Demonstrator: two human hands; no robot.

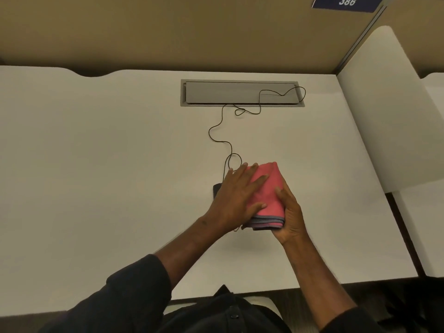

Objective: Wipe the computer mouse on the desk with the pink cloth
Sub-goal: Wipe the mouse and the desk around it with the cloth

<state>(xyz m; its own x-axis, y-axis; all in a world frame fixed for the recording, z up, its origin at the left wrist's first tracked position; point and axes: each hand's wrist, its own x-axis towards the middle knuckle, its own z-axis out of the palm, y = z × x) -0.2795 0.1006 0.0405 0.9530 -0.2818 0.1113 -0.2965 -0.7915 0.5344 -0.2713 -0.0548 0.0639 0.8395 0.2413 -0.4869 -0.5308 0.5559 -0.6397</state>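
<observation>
The right hand (289,215) grips the folded pink cloth (266,195) from the side, while the left hand (236,195) lies flat and open on top. The black mouse (217,190) peeks out beneath on the white desk (108,164). Its thin cord (222,131) snakes to a grey rectangular hatch (240,92).

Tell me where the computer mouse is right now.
The mouse sits mid-desk, mostly hidden under the left hand; only its dark left edge shows, beside the folded pink cloth.
</observation>
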